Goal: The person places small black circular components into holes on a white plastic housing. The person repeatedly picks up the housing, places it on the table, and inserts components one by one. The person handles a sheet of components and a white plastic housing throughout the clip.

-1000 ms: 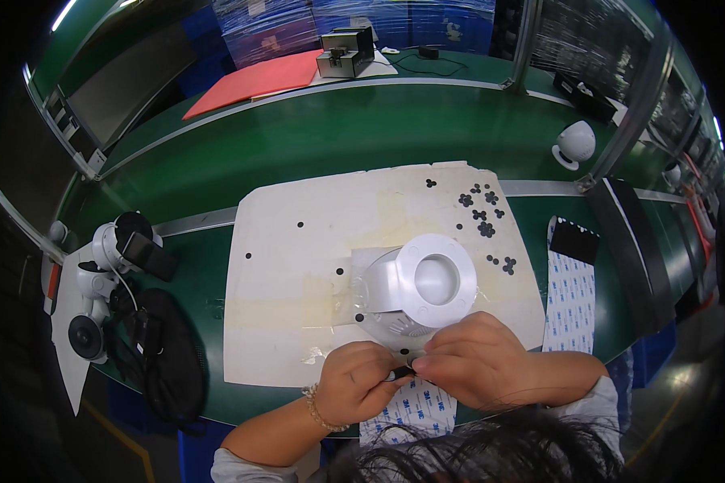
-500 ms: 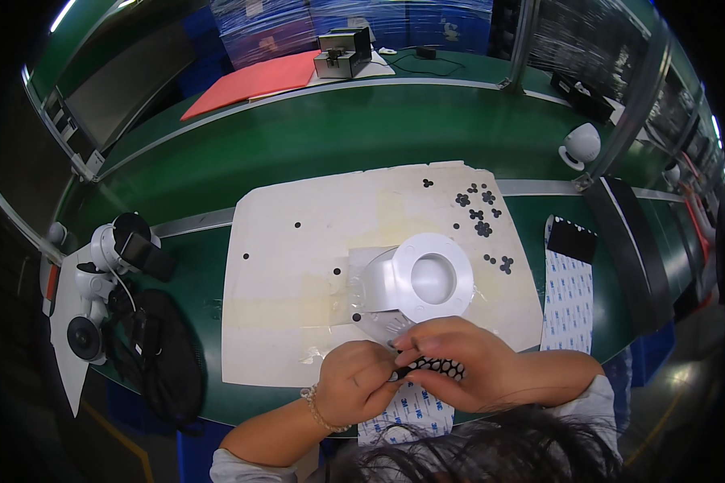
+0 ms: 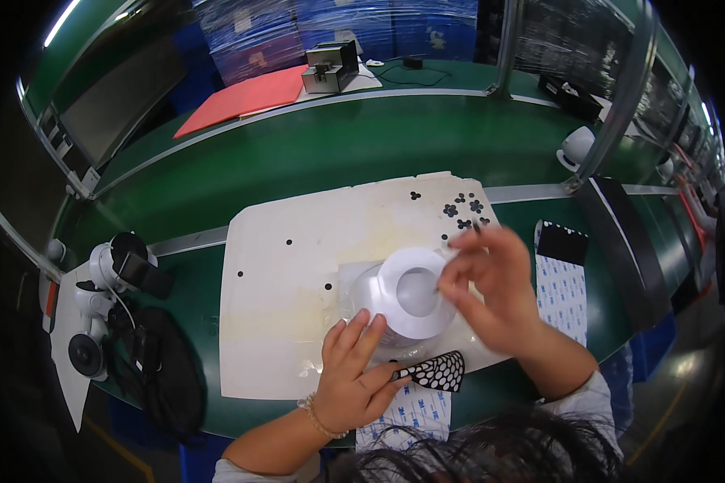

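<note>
A white round housing with a ring-shaped top (image 3: 418,315) rests on a clear plastic bag on the pale board. Two stretched fingers of my left hand (image 3: 348,385) lie against its near left side. Lower down, that hand's thumb and another finger pinch the end of a curled black sheet with rows of pale round holes (image 3: 439,373). My right hand (image 3: 495,286) is raised just right of the ring, fingers bent inward and slightly blurred. A small dark spot shows by an upper fingertip; what it is, I cannot make out. Black round pads (image 3: 451,211) lie beyond this hand.
Printed white backing sheets lie below my left hand (image 3: 407,414) and at the right (image 3: 562,294). White cameras (image 3: 113,266) and a black bag (image 3: 165,362) are at the left. A long black bar (image 3: 624,241) stands right. The raised shelf (image 3: 298,141) runs behind the board (image 3: 274,322).
My right hand has let go of the perforated sheet and moved up and right beside the ring. My left hand has spread fingers onto the housing, still pinching the sheet. The view has shifted slightly.
</note>
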The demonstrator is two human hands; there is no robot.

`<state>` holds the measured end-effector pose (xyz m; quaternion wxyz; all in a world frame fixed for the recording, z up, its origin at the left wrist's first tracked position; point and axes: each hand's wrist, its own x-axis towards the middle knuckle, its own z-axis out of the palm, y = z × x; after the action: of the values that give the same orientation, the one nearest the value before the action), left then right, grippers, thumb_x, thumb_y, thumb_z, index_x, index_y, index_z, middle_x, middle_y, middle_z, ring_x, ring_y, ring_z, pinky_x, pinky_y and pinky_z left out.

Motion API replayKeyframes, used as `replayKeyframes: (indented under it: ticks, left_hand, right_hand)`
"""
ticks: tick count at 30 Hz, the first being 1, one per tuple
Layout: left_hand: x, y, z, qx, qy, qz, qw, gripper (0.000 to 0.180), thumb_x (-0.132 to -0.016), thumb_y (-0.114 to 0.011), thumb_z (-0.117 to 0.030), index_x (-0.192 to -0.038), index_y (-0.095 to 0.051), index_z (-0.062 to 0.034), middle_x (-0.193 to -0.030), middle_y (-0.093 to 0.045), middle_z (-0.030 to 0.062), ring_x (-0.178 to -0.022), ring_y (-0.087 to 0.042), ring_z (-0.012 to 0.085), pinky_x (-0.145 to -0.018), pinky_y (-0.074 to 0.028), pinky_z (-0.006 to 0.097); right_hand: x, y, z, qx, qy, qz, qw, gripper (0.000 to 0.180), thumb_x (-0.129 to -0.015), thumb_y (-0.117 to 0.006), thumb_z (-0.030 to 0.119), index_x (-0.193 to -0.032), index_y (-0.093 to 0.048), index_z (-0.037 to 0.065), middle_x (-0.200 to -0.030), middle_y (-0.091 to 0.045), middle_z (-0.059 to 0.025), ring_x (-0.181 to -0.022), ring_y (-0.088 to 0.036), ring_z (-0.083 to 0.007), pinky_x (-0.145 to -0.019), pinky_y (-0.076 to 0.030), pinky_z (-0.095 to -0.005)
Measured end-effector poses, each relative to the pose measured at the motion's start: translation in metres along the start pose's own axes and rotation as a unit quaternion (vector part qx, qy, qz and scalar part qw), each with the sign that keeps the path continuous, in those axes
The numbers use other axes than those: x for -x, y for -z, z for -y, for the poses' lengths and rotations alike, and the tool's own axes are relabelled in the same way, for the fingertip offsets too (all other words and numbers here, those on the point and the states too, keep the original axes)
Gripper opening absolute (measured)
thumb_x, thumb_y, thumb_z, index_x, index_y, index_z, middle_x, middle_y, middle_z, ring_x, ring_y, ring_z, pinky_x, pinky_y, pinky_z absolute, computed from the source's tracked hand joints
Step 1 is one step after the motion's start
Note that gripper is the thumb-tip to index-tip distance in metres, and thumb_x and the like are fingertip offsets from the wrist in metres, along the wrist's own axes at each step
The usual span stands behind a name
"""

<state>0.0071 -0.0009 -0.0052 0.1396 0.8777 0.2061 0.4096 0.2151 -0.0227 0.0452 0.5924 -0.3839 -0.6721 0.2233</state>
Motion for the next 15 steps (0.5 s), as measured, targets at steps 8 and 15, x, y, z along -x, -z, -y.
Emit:
replayKeyframes:
  ticks: [8,15]
  left_hand:
    - [0.012,0.001,-0.003,-0.052,-0.015,0.01,0.999,0.017,-0.067,-0.069,-0.02,-0.08,-0.063,-0.0109,-0.115,-0.056,0.0027,-0.11,-0.047,0.0194,-0.096,-0.025,0.045]
    - [0.011,0.0,-0.004,-0.048,-0.004,0.004,0.999,0.017,-0.067,-0.07,-0.02,-0.08,-0.063,-0.0115,-0.114,-0.056,0.0013,-0.109,-0.047,0.0183,-0.096,-0.026,0.045]
  right_hand:
    - [-0.01,0.014,-0.016,-0.139,-0.164,0.012,0.977,0.066,-0.078,-0.047,-0.011,-0.134,-0.017,0.009,-0.114,-0.036,-0.0139,-0.082,-0.051,-0.0123,-0.075,-0.044,-0.0241]
    - [-0.009,0.012,-0.013,-0.112,-0.158,0.021,0.981,0.066,-0.078,-0.047,-0.011,-0.134,-0.017,0.007,-0.112,-0.038,-0.0134,-0.082,-0.052,-0.0119,-0.074,-0.044,-0.0242]
